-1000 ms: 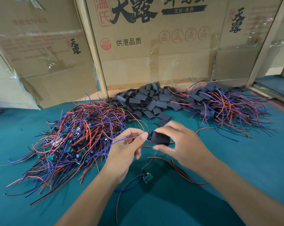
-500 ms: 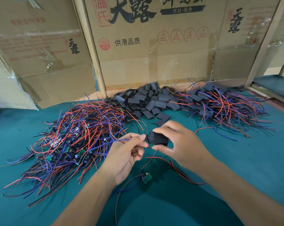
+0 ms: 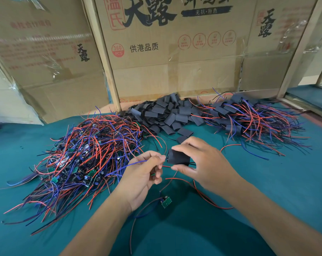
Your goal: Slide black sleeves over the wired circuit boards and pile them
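On the teal counter backed by cardboard boxes, the right hand pinches a black sleeve while the left hand pinches the board's wires beside its mouth; best to keep those wires taut and bunched, easing the sleeve along squarely.

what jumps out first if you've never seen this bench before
First, the big tangle of red and blue wired boards on the left of the green table, mirrored by a sleeved pile at the far right, with loose black sleeves heaped between them. In front, the right hand pinches a black sleeve while the left hand feeds wires into it, and one bare board lies below them.
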The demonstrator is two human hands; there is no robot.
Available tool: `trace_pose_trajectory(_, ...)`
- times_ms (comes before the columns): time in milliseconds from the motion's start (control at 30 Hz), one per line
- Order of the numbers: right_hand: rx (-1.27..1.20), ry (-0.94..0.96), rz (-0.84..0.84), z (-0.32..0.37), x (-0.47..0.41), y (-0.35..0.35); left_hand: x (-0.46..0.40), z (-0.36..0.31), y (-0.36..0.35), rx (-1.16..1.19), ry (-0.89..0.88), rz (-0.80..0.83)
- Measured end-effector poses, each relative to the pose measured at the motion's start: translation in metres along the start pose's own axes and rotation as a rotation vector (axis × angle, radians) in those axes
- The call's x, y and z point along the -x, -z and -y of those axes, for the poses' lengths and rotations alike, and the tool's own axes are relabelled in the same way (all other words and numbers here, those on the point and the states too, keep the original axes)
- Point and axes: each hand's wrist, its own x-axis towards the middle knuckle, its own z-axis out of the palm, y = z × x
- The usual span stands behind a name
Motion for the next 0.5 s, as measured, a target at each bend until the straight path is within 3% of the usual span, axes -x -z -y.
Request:
trace_pose_trajectory(200,-0.075,-0.015,-0.017,0.0001,0.0012,-0.0010,-0.0007,0.0045,-0.0018,0.007,-0.004,0.014)
trace_pose_trajectory(500,-0.200,-0.045,-0.003,-0.0022,0.0002,-0.0048,0.0017,0.0035,-0.0046,0.112,0.143,0.032)
